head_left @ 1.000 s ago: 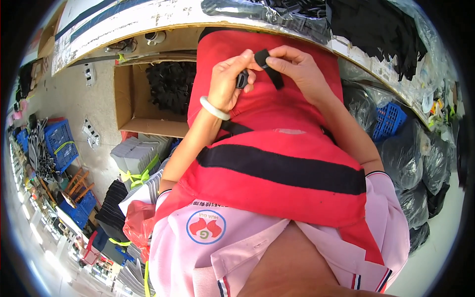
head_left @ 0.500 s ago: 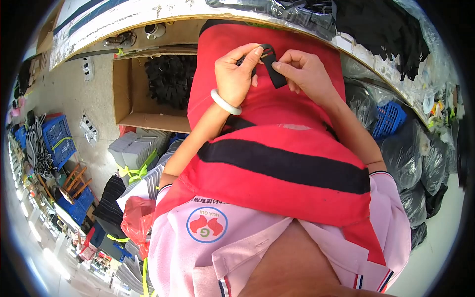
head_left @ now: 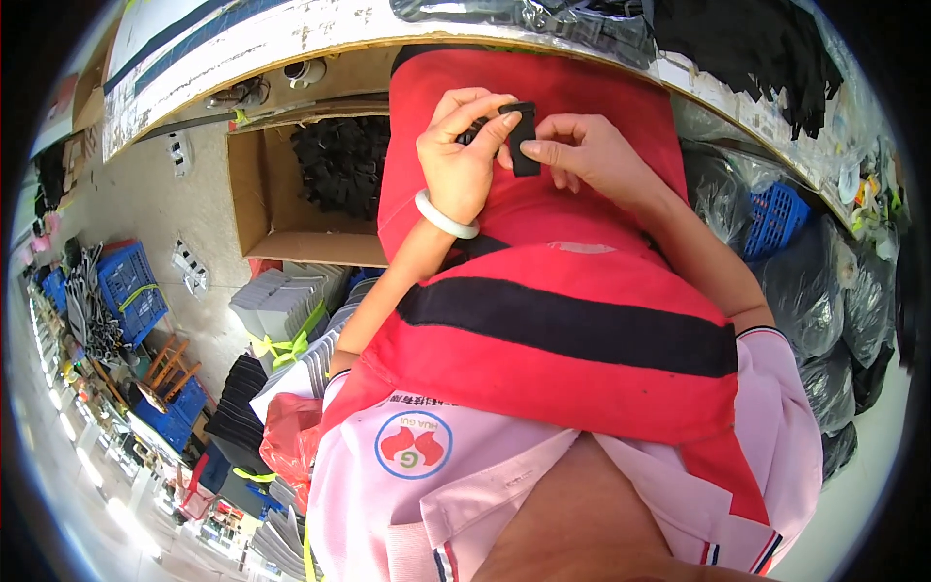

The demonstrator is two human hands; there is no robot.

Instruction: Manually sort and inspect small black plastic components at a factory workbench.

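Over my red-covered lap, both hands are at a short black strap with a black buckle (head_left: 525,136). My left hand (head_left: 458,160), a white bangle on its wrist, pinches the buckle end at the top between thumb and fingers. Another dark piece shows partly inside that hand's curled fingers; I cannot make out its kind. My right hand (head_left: 593,155) pinches the strap's right edge with thumb and forefinger. The strap hangs downward, and its lower end is loose.
Ahead runs a worn white table edge (head_left: 320,34) with black bundles on it. An open cardboard box (head_left: 325,249) of black pieces stands left, above stacked grey pads (head_left: 272,303). Black plastic bags (head_left: 795,291) and a blue basket (head_left: 776,221) crowd the right.
The buckle has turned so its slots no longer show, and the strap now hangs straighter. My right hand has shifted slightly along its edge. The whole view has moved a little.
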